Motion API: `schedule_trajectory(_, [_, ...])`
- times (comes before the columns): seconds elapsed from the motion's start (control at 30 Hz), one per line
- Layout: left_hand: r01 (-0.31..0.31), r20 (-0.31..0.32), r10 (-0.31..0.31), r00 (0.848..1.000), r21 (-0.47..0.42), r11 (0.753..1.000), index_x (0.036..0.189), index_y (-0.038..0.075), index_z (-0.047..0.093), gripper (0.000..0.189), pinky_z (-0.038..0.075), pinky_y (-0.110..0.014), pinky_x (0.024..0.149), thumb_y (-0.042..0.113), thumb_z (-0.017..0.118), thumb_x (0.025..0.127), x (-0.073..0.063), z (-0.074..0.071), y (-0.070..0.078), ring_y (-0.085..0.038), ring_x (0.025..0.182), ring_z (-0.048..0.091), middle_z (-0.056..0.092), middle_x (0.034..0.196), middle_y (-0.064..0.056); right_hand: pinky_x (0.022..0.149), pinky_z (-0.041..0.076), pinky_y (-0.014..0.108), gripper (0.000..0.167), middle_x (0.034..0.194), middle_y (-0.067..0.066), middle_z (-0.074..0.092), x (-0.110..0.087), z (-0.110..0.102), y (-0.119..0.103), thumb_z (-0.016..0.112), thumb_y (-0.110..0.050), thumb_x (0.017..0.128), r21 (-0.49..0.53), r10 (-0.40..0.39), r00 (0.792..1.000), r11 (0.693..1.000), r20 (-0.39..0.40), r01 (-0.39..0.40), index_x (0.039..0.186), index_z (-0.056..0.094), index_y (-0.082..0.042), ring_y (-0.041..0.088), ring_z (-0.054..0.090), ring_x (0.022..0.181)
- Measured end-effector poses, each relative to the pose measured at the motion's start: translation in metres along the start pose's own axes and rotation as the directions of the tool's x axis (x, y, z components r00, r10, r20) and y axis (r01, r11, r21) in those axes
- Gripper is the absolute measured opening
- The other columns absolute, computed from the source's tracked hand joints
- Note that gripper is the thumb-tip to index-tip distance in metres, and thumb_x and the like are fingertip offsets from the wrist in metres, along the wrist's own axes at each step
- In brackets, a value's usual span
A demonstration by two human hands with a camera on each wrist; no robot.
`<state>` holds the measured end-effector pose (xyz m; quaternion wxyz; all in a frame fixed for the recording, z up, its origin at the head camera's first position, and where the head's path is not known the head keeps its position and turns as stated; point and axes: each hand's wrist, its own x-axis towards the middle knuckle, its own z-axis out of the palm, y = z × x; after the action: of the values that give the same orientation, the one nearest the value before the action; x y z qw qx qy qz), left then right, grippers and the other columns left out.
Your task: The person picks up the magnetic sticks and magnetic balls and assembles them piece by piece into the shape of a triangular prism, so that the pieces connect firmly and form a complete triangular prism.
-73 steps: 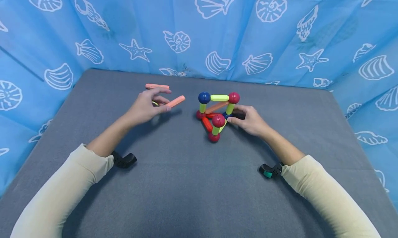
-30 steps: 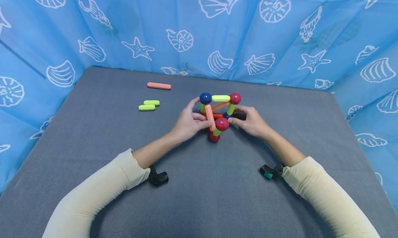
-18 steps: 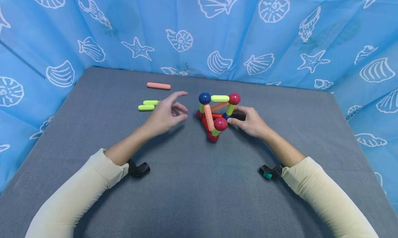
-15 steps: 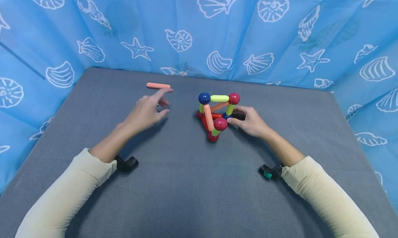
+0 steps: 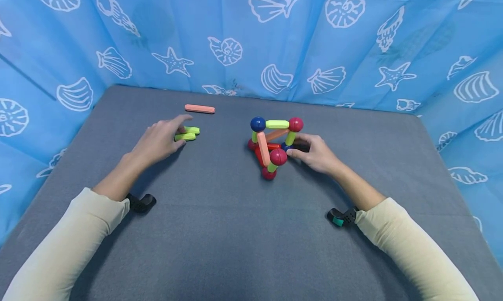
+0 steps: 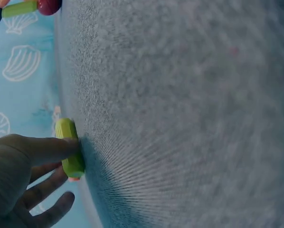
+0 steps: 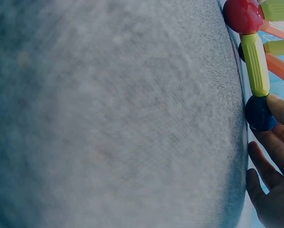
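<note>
A frame of magnetic rods and balls point(image 5: 263, 149) stands right of the table's middle. Its balls are dark red and blue, its rods yellow-green, salmon and red. My right hand point(image 5: 316, 152) pinches the low blue ball point(image 7: 260, 113) at its right corner between thumb and finger. My left hand point(image 5: 157, 140) is at two short yellow-green magnetic rods point(image 5: 185, 136) lying side by side, thumb and index finger spread around their left end. In the left wrist view the thumb overlaps the nearer yellow-green rod point(image 6: 70, 147); whether it touches cannot be told.
A single salmon rod point(image 5: 199, 108) lies behind the yellow-green rods. The grey cloth-covered table point(image 5: 243, 240) ends at the back against a blue shell-print curtain point(image 5: 235, 39). Black wrist devices point(image 5: 142, 203) hang by both sleeve cuffs.
My left hand set a salmon rod between the upper blue ball and the front red ball, let go, then moved left to the yellow-green rods. My right hand has stayed at the blue ball.
</note>
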<state>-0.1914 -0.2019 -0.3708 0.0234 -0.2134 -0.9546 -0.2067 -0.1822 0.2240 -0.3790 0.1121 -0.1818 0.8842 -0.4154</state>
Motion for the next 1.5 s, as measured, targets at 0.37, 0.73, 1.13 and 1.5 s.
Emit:
schedule_trajectory(0.37, [0.042,0.038,-0.031,0.999,-0.348,0.937,0.146,0.001,0.042,0.068,0.051,-0.048,0.087,-0.001,0.074,0.087,0.008,0.012,0.01,-0.031,0.1,0.067,0.07,0.109,-0.02,0.106,0.039,0.055,0.044,0.13,0.021,0.061,0.0,0.0,0.001,0.069,-0.015,0.095,0.0,0.005,1.0,1.0,0.004,-0.005,0.132,0.056,0.003,0.036,0.054,0.125])
schedule_trajectory(0.73, [0.246,0.198,-0.145,0.969,-0.801,0.546,0.153,0.015,0.034,0.076,0.053,-0.039,0.088,0.008,0.075,0.089,0.017,0.022,0.071,-0.025,0.105,0.068,0.069,0.115,-0.018,0.106,0.04,0.054,0.045,0.129,0.021,0.061,0.001,0.001,0.0,0.07,-0.016,0.094,-0.005,0.011,1.0,1.0,-0.001,-0.011,0.133,0.056,0.004,0.035,0.055,0.124])
schedule_trajectory(1.13, [0.28,0.253,-0.123,0.96,-0.896,0.345,0.153,0.023,0.033,0.075,0.044,-0.046,0.104,0.016,0.075,0.09,0.024,0.028,0.131,-0.028,0.102,0.07,0.072,0.112,-0.013,0.105,0.04,0.054,0.044,0.128,0.021,0.062,0.001,0.001,-0.002,0.07,-0.014,0.094,-0.01,-0.008,1.0,1.0,-0.009,0.008,0.132,0.056,0.005,0.036,0.056,0.123])
schedule_trajectory(1.5, [0.362,0.316,-0.25,0.915,-0.918,0.165,0.152,0.017,0.034,0.077,0.054,-0.041,0.093,0.011,0.076,0.088,0.037,0.031,0.156,-0.025,0.095,0.072,0.072,0.109,-0.014,0.105,0.04,0.054,0.044,0.128,0.021,0.062,0.001,0.002,0.0,0.069,-0.015,0.095,-0.007,-0.014,1.0,1.0,-0.008,0.014,0.132,0.056,0.005,0.035,0.056,0.123])
